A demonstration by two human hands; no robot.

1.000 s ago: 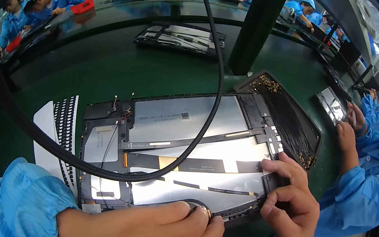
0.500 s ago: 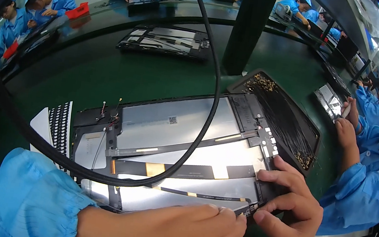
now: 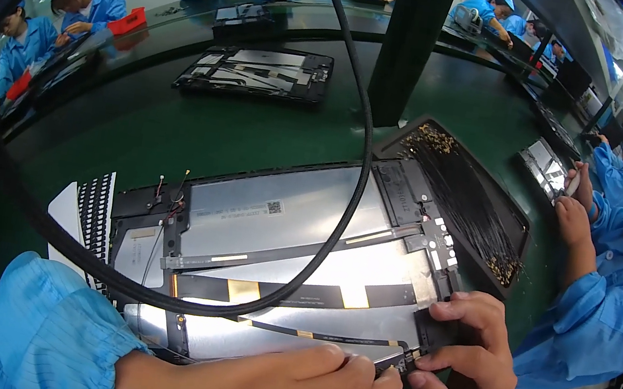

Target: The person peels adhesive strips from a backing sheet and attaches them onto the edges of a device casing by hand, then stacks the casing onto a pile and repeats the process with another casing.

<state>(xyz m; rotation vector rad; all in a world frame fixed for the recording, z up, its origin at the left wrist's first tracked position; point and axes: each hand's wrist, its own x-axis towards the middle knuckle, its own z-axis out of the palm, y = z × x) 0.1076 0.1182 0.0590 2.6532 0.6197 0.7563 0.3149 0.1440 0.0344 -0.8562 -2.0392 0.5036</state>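
An opened tablet (image 3: pixel 296 241) lies before me, its inside up, with silver battery plates and dark flex cables showing. My left hand (image 3: pixel 275 386) reaches across its near edge, fingertips pinched at the near right corner. A small silvery sliver shows at those fingertips; what it belongs to is hidden. Curled around the right edge, my right hand (image 3: pixel 467 363) has its thumb and index finger closed on the same corner, beside a small connector piece (image 3: pixel 408 359). Its other fingers rest higher along the edge.
A black tray (image 3: pixel 516 225) of thin black cables with gold ends sits beyond the right edge. White sheets with black strips (image 3: pixel 93 210) lie left. A thick black cable (image 3: pixel 366 122) loops across the view. Another opened tablet (image 3: pixel 257 71) lies farther off; a co-worker's hands (image 3: pixel 578 202) work at right.
The tablet has shifted slightly left and toward me, and both hands with it. The farther tablet has slid left. A co-worker across has drawn a hand back from a device.
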